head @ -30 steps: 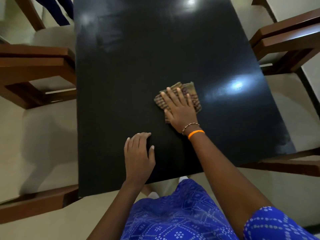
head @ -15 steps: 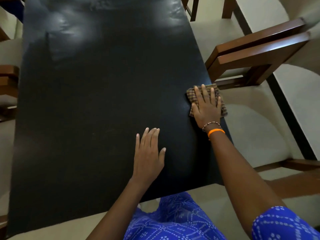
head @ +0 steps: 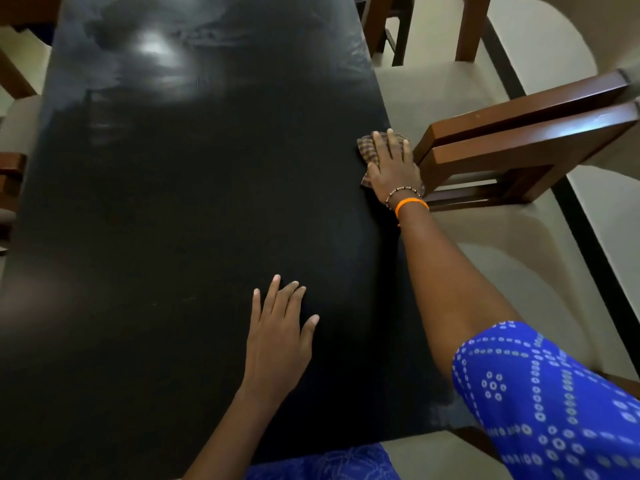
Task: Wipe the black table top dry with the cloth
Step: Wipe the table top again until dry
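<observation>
Right hand point(head: 393, 168) lies flat on the cloth point(head: 366, 148), fingers straight, pressing it onto the table point(head: 194, 209) at the right edge, roughly halfway along its length. The hand covers most of the cloth; a checked corner shows to its left and another below its heel. No grasp: the palm pins it, nothing is curled round it. A chair point(head: 519, 133) stands just beside that hand, off the table edge.

Left hand point(head: 278, 336) rests palm down on the near part of the table, fingers spread and straight, holding nothing; judged to be bracing.

Progress, judged from surface sheen only: the near half around both hands looks uniformly matt and dark, with no visible streaks, so probably wiped. The far half shows cloudy smears and a bright reflection, which suggests film or moisture remaining there; glare makes this uncertain. The left strip of the table is dim and cannot be assessed.

Estimate: task underway, perhaps about half done. Remaining: far end and possibly the left side.
</observation>
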{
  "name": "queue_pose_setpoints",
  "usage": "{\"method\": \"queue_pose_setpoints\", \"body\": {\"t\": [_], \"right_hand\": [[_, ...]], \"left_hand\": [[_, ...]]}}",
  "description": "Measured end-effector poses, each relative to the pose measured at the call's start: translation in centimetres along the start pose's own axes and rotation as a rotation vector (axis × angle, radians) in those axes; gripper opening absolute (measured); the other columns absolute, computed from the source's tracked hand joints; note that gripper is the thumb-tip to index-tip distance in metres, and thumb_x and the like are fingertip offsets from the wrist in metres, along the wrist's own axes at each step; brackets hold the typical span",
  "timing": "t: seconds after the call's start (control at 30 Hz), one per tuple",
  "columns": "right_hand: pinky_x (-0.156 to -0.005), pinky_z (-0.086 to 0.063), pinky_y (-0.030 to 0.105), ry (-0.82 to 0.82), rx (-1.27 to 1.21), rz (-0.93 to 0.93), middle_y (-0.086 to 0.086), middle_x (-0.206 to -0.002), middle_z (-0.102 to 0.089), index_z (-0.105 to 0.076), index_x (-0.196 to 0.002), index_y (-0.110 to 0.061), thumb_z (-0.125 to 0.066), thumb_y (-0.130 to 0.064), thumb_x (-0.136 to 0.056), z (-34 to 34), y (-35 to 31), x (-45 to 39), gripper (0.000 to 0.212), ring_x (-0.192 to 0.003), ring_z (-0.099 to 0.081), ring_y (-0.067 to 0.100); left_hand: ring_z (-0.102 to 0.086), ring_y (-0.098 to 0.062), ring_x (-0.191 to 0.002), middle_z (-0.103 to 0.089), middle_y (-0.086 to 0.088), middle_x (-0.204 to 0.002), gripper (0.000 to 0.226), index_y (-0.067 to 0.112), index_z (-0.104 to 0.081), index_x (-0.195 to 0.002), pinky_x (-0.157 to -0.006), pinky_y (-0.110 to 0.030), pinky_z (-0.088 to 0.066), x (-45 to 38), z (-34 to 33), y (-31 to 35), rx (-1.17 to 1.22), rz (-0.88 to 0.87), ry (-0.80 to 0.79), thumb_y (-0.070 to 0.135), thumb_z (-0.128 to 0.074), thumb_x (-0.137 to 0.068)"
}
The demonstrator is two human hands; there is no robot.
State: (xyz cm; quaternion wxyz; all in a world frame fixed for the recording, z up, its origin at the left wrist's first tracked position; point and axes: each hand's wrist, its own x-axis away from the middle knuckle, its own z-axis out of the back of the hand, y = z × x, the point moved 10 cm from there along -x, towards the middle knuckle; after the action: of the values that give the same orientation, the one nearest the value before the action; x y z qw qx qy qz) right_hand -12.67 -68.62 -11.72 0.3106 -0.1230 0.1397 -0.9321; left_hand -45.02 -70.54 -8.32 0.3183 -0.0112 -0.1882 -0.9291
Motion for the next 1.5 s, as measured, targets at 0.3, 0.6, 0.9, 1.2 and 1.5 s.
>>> {"method": "queue_pose_setpoints", "body": {"t": [0.3, 0.6, 0.9, 1.2, 1.5], "right_hand": [[-0.105, -0.034, 0.046, -0.044, -0.297, -0.14, 0.018, -0.147, -0.026, -0.011, -0.149, -0.021, -0.04, -0.023, -0.095, 0.5, 1.4, -2.1, 0.061, -0.129, -0.037, 0.037], [-0.098, -0.041, 0.046, 0.035, -0.245, -0.153, 0.012, -0.145, -0.031, -0.019, -0.147, -0.026, -0.042, -0.02, -0.094, 0.4, 4.6, 11.8, 0.058, -0.121, -0.042, 0.035], [-0.105, -0.037, 0.041, 0.064, -0.308, -0.14, 0.006, -0.148, -0.032, -0.027, -0.146, -0.028, -0.047, -0.011, -0.09, -0.7, 8.3, 26.2, 0.061, -0.124, -0.041, 0.03], [-0.112, -0.024, 0.052, 0.112, -0.068, -0.192, 0.004, -0.158, -0.013, -0.015, -0.146, -0.032, -0.036, -0.03, -0.088, -2.4, 9.2, 37.8, 0.061, -0.139, -0.028, 0.032], [-0.115, 0.009, 0.05, -0.025, 0.076, 0.005, 0.001, -0.155, 0.018, 0.005, -0.148, -0.03, -0.034, -0.039, -0.092, -9.1, -7.6, 38.2, 0.069, -0.141, 0.021, 0.028]], "left_hand": [[0.007, -0.01, -0.142, -0.019, 0.007, -0.155, 0.057, 0.021, -0.025, -0.145, -0.114, -0.033, 0.01, 0.2, -0.6, 0.0, -0.04, 0.03, -0.042, 0.046, -0.033, -0.095], [0.002, -0.018, -0.145, -0.015, 0.0, -0.156, 0.059, 0.019, -0.022, -0.145, -0.114, -0.038, 0.006, 1.1, -0.8, 2.1, -0.052, 0.013, -0.025, 0.044, -0.037, -0.094], [0.001, -0.018, -0.145, -0.019, 0.0, -0.155, 0.058, 0.019, -0.022, -0.145, -0.115, -0.038, 0.006, 4.7, -3.0, 5.6, -0.088, -0.239, -0.105, 0.044, -0.034, -0.094], [-0.003, -0.019, -0.145, -0.024, -0.003, -0.154, 0.057, 0.017, -0.027, -0.144, -0.116, -0.041, 0.003, 7.8, -2.6, 3.5, -0.039, -0.291, -0.097, 0.04, -0.04, -0.093], [-0.006, -0.016, -0.144, -0.028, -0.004, -0.151, 0.048, 0.017, -0.033, -0.14, -0.116, -0.043, 0.002, 13.1, 1.5, -4.4, 0.117, -0.191, 0.001, 0.021, -0.041, -0.093]]}}
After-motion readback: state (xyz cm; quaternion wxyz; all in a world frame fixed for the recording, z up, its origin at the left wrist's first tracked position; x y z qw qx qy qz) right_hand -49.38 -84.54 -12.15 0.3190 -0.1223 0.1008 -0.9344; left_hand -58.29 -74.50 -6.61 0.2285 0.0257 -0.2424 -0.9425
